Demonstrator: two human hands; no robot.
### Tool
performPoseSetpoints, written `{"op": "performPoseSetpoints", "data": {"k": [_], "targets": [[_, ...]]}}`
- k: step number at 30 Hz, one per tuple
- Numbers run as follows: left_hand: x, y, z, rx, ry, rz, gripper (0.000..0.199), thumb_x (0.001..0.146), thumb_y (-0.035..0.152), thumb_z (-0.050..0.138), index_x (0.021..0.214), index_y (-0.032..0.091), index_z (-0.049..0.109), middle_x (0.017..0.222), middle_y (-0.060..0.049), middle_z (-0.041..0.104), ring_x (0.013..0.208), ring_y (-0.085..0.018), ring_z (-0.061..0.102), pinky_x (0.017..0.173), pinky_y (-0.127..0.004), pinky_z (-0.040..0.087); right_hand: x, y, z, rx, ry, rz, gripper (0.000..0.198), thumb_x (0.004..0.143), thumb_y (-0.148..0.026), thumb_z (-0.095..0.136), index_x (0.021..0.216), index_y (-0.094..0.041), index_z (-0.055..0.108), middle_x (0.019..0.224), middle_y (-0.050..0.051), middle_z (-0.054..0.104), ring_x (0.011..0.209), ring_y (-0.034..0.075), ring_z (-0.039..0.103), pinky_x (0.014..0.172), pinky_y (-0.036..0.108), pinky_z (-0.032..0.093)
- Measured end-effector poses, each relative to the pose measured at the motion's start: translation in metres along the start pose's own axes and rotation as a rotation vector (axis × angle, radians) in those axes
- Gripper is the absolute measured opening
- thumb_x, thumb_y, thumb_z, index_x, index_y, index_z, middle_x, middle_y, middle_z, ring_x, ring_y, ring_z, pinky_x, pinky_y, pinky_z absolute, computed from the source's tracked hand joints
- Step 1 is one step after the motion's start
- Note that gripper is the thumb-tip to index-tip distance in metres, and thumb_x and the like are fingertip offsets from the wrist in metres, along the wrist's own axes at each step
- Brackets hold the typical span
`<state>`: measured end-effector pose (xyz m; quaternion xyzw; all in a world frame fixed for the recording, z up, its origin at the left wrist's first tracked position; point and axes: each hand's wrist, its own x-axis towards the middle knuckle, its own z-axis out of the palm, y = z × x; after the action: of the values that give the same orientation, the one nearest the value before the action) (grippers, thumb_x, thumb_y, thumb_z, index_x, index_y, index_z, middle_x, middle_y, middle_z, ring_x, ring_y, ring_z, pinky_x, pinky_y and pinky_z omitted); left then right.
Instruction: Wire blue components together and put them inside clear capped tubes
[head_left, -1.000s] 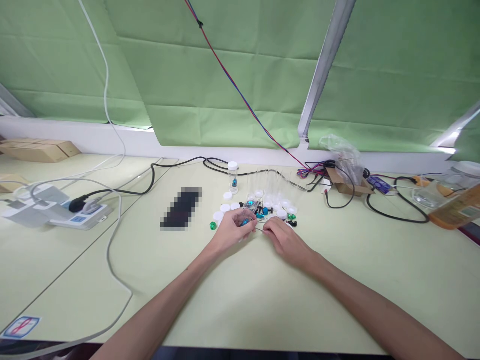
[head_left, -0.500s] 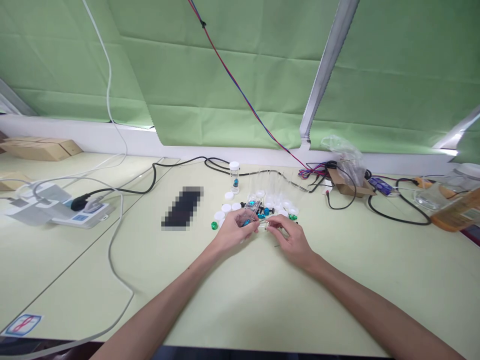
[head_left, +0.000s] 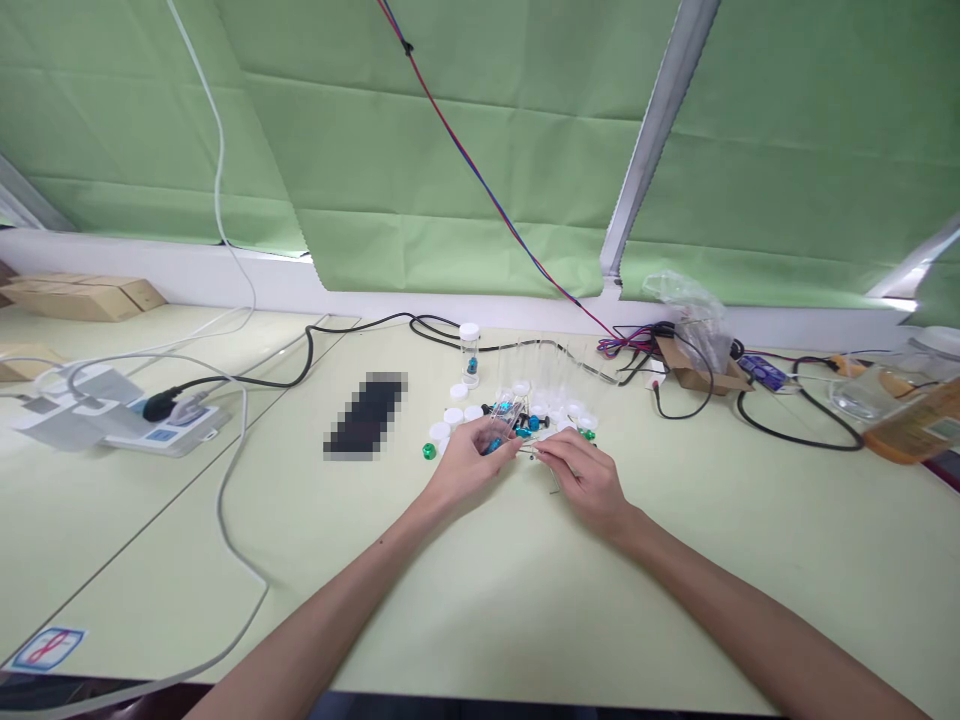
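Note:
My left hand (head_left: 471, 462) is closed round a clear tube (head_left: 511, 420) that slants up past its fingers, a blue part (head_left: 492, 445) showing beside it. Facing it, my right hand (head_left: 589, 478) pinches the end of a thin metal rod (head_left: 528, 447), which spans the small gap between both sets of fingertips. What the rod joins inside the left hand is hidden. Just behind the hands lie loose blue parts (head_left: 533, 423), black pieces, white caps (head_left: 454, 415) and a green part (head_left: 428, 451). A capped clear tube (head_left: 469, 358) stands upright with a blue part inside.
Several clear tubes (head_left: 551, 370) stand behind the parts. A pixelated dark rectangle (head_left: 367, 415) lies to the left, beyond it a power strip (head_left: 169, 430) with cables. At right are an open cardboard box (head_left: 697, 368), black cable, and an orange-labelled container (head_left: 911, 425).
My right hand has shifted slightly and its fingers have drawn closer together over the thin rod. The left hand stays nearly in place with the tube.

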<state>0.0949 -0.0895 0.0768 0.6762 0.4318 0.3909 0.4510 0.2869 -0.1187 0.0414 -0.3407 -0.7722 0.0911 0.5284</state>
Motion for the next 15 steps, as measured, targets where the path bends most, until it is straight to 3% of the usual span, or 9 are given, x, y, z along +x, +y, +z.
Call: {"op": "performPoseSetpoints", "data": {"k": [6, 11, 15], "targets": [[0.0033, -0.0034, -0.0082, 0.244, 0.231, 0.078, 0.020, 0.077, 0.040, 0.064, 0.076, 0.020, 0.063, 0.066, 0.001, 0.058, 0.053, -0.012, 0.041, 0.052, -0.025, 0.031, 0.0060, -0.0035, -0.0050, -0.090, 0.141, 0.089, 0.013, 0.093, -0.017, 0.053, 0.091, -0.022, 0.064, 0.080, 0.004, 0.064, 0.072, 0.017, 0.060, 0.067, 0.032, 0.051], [0.0024, -0.0025, -0.0099, 0.471, 0.210, 0.142, 0.013, 0.080, 0.030, 0.058, 0.072, 0.021, 0.058, 0.059, 0.003, 0.051, 0.054, -0.013, 0.040, 0.054, -0.026, 0.029, 0.0058, -0.0045, -0.0064, -0.163, 0.310, 0.189, 0.011, 0.094, -0.022, 0.052, 0.088, -0.020, 0.061, 0.074, 0.002, 0.063, 0.065, 0.015, 0.058, 0.061, 0.029, 0.050], [0.0015, -0.0040, -0.0079, 0.556, 0.156, 0.184, 0.010, 0.081, 0.027, 0.057, 0.072, 0.021, 0.059, 0.064, 0.000, 0.056, 0.057, -0.014, 0.045, 0.056, -0.027, 0.029, 0.0048, -0.0040, -0.0067, -0.173, 0.371, 0.200, 0.010, 0.094, -0.023, 0.051, 0.089, -0.020, 0.059, 0.075, 0.002, 0.063, 0.066, 0.015, 0.060, 0.062, 0.028, 0.051]]}}
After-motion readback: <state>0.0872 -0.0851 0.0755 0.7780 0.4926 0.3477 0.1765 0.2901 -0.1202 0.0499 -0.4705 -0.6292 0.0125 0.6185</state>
